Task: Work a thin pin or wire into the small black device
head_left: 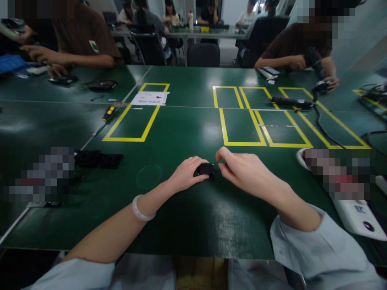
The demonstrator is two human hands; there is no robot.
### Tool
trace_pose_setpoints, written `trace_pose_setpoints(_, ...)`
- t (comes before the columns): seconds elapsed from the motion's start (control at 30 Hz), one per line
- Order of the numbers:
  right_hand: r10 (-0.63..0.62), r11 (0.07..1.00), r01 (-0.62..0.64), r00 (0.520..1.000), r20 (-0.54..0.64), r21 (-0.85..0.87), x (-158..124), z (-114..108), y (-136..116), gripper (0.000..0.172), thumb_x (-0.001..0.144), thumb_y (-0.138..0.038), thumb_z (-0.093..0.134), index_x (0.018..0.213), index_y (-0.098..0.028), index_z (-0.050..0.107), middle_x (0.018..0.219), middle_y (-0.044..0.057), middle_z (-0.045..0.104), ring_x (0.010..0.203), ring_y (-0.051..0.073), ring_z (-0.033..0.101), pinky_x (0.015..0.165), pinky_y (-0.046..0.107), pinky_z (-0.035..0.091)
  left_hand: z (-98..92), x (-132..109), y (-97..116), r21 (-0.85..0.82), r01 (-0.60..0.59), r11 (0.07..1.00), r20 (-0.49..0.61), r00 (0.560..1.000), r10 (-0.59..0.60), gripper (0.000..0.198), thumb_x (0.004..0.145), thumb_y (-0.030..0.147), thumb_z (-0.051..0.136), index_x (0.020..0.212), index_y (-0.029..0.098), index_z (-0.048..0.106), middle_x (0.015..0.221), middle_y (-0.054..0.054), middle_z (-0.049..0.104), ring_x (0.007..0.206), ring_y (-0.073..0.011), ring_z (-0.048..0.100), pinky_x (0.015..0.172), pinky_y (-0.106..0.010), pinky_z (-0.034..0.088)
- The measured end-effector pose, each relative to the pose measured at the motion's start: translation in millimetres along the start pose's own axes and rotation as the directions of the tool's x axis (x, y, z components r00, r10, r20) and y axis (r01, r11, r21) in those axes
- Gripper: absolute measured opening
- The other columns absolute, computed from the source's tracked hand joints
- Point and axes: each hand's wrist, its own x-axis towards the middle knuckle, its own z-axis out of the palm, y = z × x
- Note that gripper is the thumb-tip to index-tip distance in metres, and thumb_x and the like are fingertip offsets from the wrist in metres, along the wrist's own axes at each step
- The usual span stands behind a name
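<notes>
A small black rectangular block (206,169) rests on the green table (193,225) in front of me. My left hand (188,173) grips its left side, with the thumb along the near edge and the fingers over the far edge. Just to the right of the block hovers my right hand (242,169), its thumb and index finger curled toward each other. Between those fingertips I cannot make out whether anything is held; something tiny could be hidden there. A pale bangle (142,208) circles my left wrist.
Black flat pieces (99,158) lie at the left. Farther back are a yellow-black screwdriver (109,114), a paper label (150,98) and yellow tape outlines (244,143). A pen-shaped black tool (292,102) with a cable lies right, behind a white device (359,217). Co-workers sit opposite.
</notes>
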Motion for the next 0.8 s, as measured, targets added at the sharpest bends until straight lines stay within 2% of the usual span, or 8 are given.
trace_pose_setpoints(0.17, 0.017, 1.0, -0.017, 1.0, 0.011, 0.0, 1.5, -0.6, -0.7, 0.023, 0.098, -0.04, 0.035, 0.101, -0.02, 0.047, 0.074, 0.001, 0.066, 0.061, 0.016, 0.06, 0.053, 0.025, 0.024, 0.7, -0.1, -1.3, -0.009, 0.0, 1.0, -0.01, 1.0, 0.0, 0.036, 0.088, 0.042, 0.059, 0.118, 0.024, 0.055, 0.113, -0.006, 0.06, 0.104, -0.0241, 0.055, 0.094, -0.04, 0.043)
trace_pose_setpoints(0.37, 0.012, 0.999, -0.012, 1.0, 0.001, -0.036, 2.2, 2.0, 1.7, 0.021, 0.098, -0.032, 0.031, 0.102, -0.02, 0.048, 0.074, 0.001, 0.066, 0.06, 0.016, 0.06, 0.051, 0.025, 0.023, 0.3, 0.1, -0.6, -0.003, 0.004, 1.0, 0.0, 1.0, -0.004, 0.034, 0.089, 0.043, 0.059, 0.117, 0.023, 0.055, 0.112, -0.006, 0.06, 0.104, -0.0244, 0.055, 0.093, -0.04, 0.043)
trace_pose_setpoints(0.6, 0.003, 1.0, -0.003, 1.0, -0.018, -0.003, 1.7, 0.4, 0.3, 0.015, 0.095, -0.027, 0.036, 0.102, -0.02, 0.047, 0.076, 0.001, 0.066, 0.061, 0.015, 0.06, 0.053, 0.025, 0.025, 0.7, -0.1, -0.9, -0.007, -0.001, 1.0, -0.014, 1.0, 0.001, 0.034, 0.088, 0.042, 0.06, 0.116, 0.023, 0.055, 0.112, -0.006, 0.06, 0.104, -0.0241, 0.055, 0.093, -0.039, 0.044)
trace_pose_setpoints(0.8, 0.023, 1.0, -0.023, 1.0, 0.017, 0.0, 1.9, -1.0, -0.8, 0.026, 0.098, -0.041, 0.033, 0.101, -0.02, 0.048, 0.073, 0.001, 0.066, 0.061, 0.017, 0.061, 0.053, 0.026, 0.024, -0.3, 0.6, 0.5, -0.016, -0.003, 1.0, -0.011, 1.0, 0.003, 0.034, 0.088, 0.042, 0.059, 0.116, 0.023, 0.055, 0.112, -0.006, 0.06, 0.105, -0.0244, 0.055, 0.095, -0.04, 0.043)
